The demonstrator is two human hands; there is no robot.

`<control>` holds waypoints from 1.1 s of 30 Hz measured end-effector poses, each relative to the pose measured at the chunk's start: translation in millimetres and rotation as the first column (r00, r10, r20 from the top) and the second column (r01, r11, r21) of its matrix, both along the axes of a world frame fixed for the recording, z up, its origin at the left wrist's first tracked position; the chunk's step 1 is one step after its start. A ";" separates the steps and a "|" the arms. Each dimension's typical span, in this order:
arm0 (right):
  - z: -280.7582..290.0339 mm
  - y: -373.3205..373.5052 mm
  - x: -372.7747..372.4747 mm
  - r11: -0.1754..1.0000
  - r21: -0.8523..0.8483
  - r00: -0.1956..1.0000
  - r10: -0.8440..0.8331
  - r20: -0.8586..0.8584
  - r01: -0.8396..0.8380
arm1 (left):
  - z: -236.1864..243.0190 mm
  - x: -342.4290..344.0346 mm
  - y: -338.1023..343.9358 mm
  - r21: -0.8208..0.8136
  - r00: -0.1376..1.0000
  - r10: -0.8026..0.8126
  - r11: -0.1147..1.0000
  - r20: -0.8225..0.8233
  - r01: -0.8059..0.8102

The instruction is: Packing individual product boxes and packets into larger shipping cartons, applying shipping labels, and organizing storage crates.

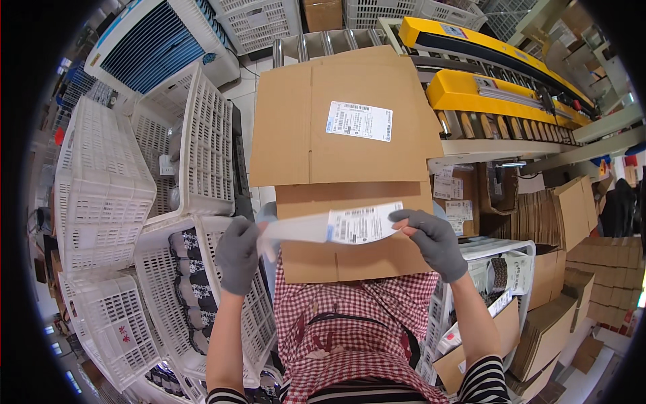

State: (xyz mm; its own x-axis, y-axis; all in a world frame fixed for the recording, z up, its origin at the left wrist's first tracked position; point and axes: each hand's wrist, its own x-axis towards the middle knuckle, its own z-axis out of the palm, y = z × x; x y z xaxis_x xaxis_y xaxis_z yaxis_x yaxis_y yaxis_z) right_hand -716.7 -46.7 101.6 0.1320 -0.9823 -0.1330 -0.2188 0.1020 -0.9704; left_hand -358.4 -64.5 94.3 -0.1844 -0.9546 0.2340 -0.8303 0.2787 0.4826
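My left hand (239, 256), in a grey glove with bare fingertips, is closed on one end of a pale, translucent backing strip (296, 229). My right hand (434, 242), gloved the same way, pinches the right end of a white printed shipping label (365, 223). Strip and label stretch as one band between my hands, slightly blurred; where they part, I cannot tell. Behind the band is a brown cardboard carton (282, 135), its upper panel bearing another shipping label (360, 121). The carton's lower part reaches the red checked apron (356, 330).
White plastic crates (208, 141) stand at the left, one holding dark-patterned packs (195, 283). A yellow-railed roller machine (498, 94) is at the upper right. Flattened cartons (538, 215) and a white basket (498, 249) with packages are to the right. Metal rollers (323, 46) lie beyond the carton.
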 end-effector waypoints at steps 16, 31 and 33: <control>-86.8 -14.8 87.8 0.881 -0.248 0.556 0.020 -0.831 -0.403 | -68.4 49.0 45.3 0.192 0.896 0.335 0.938 -0.293 -0.288; -27.5 71.1 131.2 0.980 0.186 0.883 -0.025 0.469 -0.071 | -40.4 -44.5 57.2 0.221 0.753 0.378 0.926 -0.539 -0.307; -43.1 70.4 138.2 0.908 0.381 0.599 -0.210 0.772 -0.172 | -22.6 -73.0 62.1 0.136 0.834 0.119 0.989 -0.539 -0.054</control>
State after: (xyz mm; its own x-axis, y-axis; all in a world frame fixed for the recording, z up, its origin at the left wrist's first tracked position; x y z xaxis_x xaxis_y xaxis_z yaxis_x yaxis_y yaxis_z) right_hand -578.5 23.7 58.5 0.3521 -0.8720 -0.3400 0.6100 0.4893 -0.6233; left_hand -431.3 -2.4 71.7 0.0259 -0.9861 0.1639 -0.4420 0.1358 0.8867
